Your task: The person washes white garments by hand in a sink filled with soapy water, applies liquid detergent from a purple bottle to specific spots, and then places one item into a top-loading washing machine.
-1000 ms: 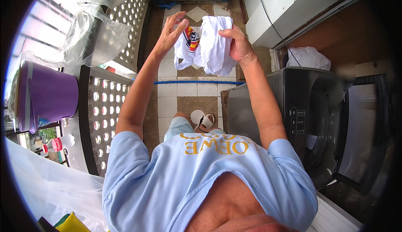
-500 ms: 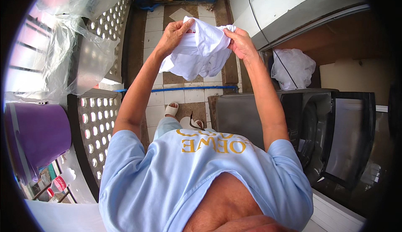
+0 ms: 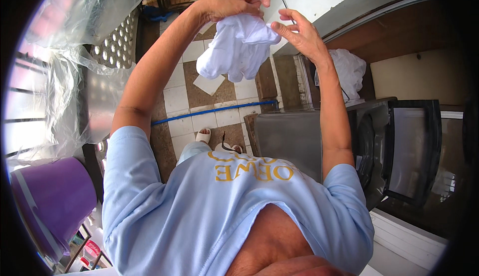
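A bunched white cloth garment (image 3: 237,49) hangs in front of me at the top of the view, between my two hands. My left hand (image 3: 237,2) is at its upper edge, lower fingers curled at the fabric, upper fingertips bent and standing off it. My right hand (image 3: 303,35) is at the cloth's upper right corner. Its thumb tip touches the fabric there, while the forefinger is held apart from the thumb. The rest of that grip is partly hidden. Both arms are raised and stretched forward.
A dark grey machine (image 3: 289,134) with its lid (image 3: 411,151) up stands on my right, a white plastic bag (image 3: 344,71) behind it. A purple bucket (image 3: 55,201) is at the left. A blue hose (image 3: 214,110) crosses the tiled floor (image 3: 177,96). Clear plastic sheeting (image 3: 65,91) hangs left.
Both hands have moved up and forward with the white garment. The fingers have shifted from flat pinches to a looser hold, and the cloth is more bunched. My body has turned slightly.
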The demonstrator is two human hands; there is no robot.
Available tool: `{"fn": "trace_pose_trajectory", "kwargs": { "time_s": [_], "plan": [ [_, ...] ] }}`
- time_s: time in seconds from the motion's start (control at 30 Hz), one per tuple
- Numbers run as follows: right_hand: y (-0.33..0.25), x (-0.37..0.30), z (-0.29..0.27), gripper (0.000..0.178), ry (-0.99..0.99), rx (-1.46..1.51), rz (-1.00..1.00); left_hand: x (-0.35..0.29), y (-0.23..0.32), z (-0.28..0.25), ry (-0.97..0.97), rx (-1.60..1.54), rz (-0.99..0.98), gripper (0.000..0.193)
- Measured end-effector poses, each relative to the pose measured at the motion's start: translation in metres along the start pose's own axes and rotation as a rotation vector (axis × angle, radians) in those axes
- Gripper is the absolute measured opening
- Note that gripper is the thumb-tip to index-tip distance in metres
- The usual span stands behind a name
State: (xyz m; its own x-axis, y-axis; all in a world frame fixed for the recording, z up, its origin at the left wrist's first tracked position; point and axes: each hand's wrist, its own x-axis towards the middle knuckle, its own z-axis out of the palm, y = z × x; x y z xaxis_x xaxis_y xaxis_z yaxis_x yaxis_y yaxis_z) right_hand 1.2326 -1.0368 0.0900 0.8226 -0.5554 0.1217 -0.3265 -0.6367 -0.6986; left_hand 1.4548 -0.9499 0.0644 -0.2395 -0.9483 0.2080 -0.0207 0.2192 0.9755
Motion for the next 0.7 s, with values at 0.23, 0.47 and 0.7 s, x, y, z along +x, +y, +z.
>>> {"fn": "trace_pose_trajectory", "kwargs": {
  "time_s": [0.23,0.47,0.7],
  "plan": [
    [0.012,0.033,0.044,0.036,-0.098,0.580,-0.098,0.016,0.007,-0.013,0.010,-0.034,0.220,0.030],
    [-0.026,0.045,0.022,0.028,-0.066,0.764,-0.100,-0.087,-0.124,0.031,0.471,0.301,-0.349,0.066],
    [-0.012,0.012,0.033,0.029,0.551,0.252,-0.396,-0.116,-0.080,-0.007,0.724,0.306,0.062,0.034]
  ]
}}
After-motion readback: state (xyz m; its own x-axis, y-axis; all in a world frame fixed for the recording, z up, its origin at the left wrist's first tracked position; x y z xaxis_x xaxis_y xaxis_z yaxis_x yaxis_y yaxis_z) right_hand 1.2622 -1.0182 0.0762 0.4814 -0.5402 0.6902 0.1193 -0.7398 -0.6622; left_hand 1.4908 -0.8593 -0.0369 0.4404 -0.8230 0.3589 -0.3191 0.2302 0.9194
